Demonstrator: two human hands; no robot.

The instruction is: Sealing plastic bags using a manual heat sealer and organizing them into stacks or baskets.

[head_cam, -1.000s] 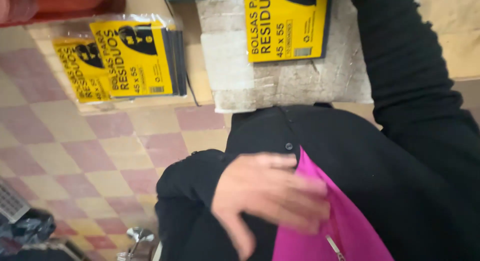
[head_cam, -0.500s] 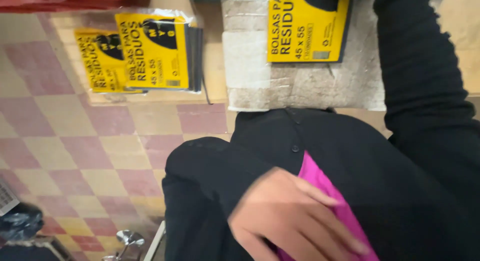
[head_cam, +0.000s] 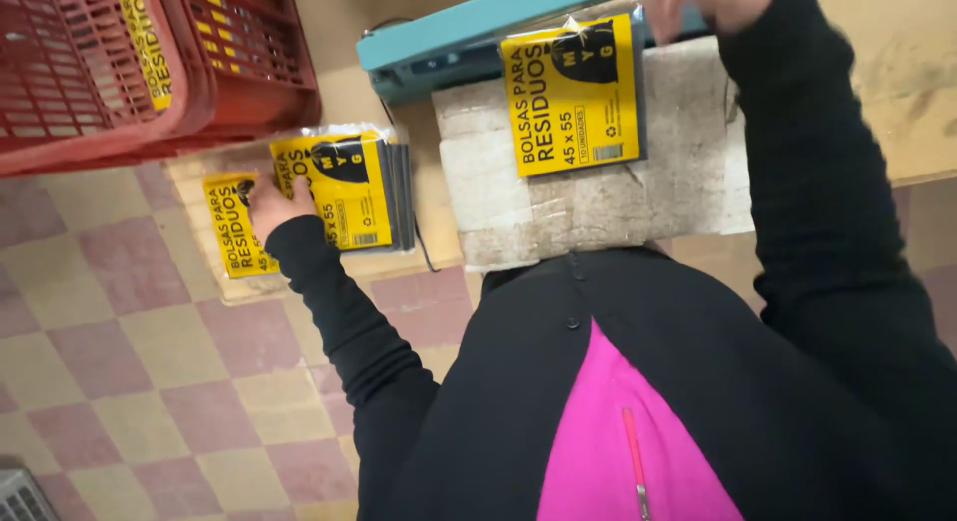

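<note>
Yellow bag packets [head_cam: 344, 187] lie stacked on the surface, left grip [head_cam: 271, 204] pressing their nine o'clock edge; right grip [head_cam: 708, 0] closed at another packet's [head_cam: 573, 92] one o'clock corner.

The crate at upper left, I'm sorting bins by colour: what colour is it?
Red, seen in the head view: the crate.
</note>
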